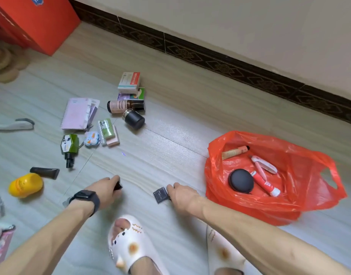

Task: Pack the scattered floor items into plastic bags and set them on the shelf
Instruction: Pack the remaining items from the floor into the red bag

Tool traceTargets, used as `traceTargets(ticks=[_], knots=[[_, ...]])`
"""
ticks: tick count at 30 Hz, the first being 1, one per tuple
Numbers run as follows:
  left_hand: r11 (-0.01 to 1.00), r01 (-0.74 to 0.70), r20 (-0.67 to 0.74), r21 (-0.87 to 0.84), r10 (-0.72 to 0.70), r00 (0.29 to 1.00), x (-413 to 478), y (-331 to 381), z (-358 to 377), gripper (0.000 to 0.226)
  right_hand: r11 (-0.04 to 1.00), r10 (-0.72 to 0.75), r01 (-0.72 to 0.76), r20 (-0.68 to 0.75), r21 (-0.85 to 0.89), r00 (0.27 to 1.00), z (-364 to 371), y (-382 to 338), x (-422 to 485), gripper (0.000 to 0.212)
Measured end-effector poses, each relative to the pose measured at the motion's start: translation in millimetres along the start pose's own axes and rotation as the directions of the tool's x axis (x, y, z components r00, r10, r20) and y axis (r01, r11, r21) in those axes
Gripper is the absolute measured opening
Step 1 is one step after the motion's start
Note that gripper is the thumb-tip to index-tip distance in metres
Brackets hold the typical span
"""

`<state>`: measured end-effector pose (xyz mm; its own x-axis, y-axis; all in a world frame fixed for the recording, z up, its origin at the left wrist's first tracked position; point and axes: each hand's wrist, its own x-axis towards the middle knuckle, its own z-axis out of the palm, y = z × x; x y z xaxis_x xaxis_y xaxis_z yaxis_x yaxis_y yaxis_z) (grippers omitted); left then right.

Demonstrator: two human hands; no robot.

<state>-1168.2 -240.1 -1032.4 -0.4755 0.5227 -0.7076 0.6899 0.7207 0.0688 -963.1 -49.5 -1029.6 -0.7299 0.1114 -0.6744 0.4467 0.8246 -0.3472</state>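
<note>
An open red plastic bag (pixel 301 187) lies on the floor at the right, holding a black round case (pixel 241 181), a beige tube (pixel 235 152), a red-and-white tube (pixel 264 183) and a pink-and-white item (pixel 263 165). My right hand (pixel 182 194) grips a small dark square compact (pixel 160 194) just left of the bag. My left hand (pixel 105 190), with a black watch on the wrist, pinches a small black item (pixel 118 185) at floor level. Scattered further off are a black jar (pixel 134 119), a brown bottle (pixel 125 106), medicine boxes (pixel 129 82), a green bottle (pixel 69 146) and pink notebooks (pixel 77 113).
A yellow bottle (pixel 25 185) and a black tube (pixel 45 172) lie at the left. A red cabinet (pixel 38 20) stands at the top left. The dark patterned baseboard (pixel 230 64) runs along the wall. My feet in white slippers (pixel 129 243) are below my hands.
</note>
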Motion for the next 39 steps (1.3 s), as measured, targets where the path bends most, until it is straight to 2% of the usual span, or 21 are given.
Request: traceTargets(ticks=[3,5,8,10,13,16,20,23,25,27,28,30,34,39], knots=[[0.997,-0.082,-0.090,-0.012,0.081,0.993,-13,49,-44,0.023,0.966,-0.014,0.062,-0.188,0.251,0.982,-21,17,-46,0.018],[0.987,-0.160,-0.135,0.013,0.160,0.978,-20,90,-72,0.023,0.918,-0.007,0.154,-0.373,0.366,0.928,-35,33,-83,0.011],[0.958,-0.286,-0.198,0.013,0.283,0.939,-29,162,-104,0.025,0.838,0.135,0.209,-0.563,0.504,0.815,-56,61,-143,0.012],[0.926,-0.377,-0.247,-0.009,0.363,0.898,-35,212,-117,0.026,0.791,0.239,0.228,-0.630,0.567,0.739,-68,82,-179,0.014],[0.859,-0.511,-0.298,-0.033,0.480,0.825,-39,282,-120,0.035,0.790,0.317,0.228,-0.697,0.570,0.644,-79,116,-213,0.016],[0.816,-0.578,-0.324,-0.008,0.545,0.773,-35,338,-106,0.033,0.794,0.379,0.183,-0.707,0.580,0.598,-81,149,-225,0.017],[0.832,-0.554,-0.298,-0.040,0.519,0.801,-15,376,-71,0.042,0.806,0.428,0.079,-0.669,0.587,0.607,-79,186,-218,0.018],[0.849,-0.528,-0.229,-0.020,0.510,0.829,-6,373,-49,0.042,0.823,0.443,-0.015,-0.624,0.568,0.644,-71,205,-208,0.019],[0.861,-0.493,-0.161,0.123,0.508,0.846,-8,360,-40,0.051,0.845,0.426,-0.104,-0.544,0.524,0.723,-61,215,-200,0.020],[0.823,-0.486,-0.138,0.293,0.539,0.831,-12,345,-41,0.061,0.888,0.381,-0.210,-0.401,0.408,0.833,-50,217,-193,0.029],[0.799,-0.489,-0.149,0.350,0.563,0.813,-14,336,-45,0.061,0.908,0.356,-0.231,-0.352,0.350,0.866,-47,214,-191,0.034],[0.778,-0.483,-0.165,0.402,0.581,0.797,-18,321,-58,0.061,0.927,0.313,-0.217,-0.313,0.305,0.897,-46,204,-186,0.038],[0.814,-0.387,-0.187,0.433,0.501,0.845,-36,281,-90,0.063,0.967,0.191,-0.106,-0.384,0.232,0.904,-66,172,-171,0.037],[0.871,-0.229,-0.256,0.435,0.363,0.896,-85,191,-120,0.062,0.994,0.003,0.045,-0.444,0.099,0.896,-105,103,-145,0.036]])
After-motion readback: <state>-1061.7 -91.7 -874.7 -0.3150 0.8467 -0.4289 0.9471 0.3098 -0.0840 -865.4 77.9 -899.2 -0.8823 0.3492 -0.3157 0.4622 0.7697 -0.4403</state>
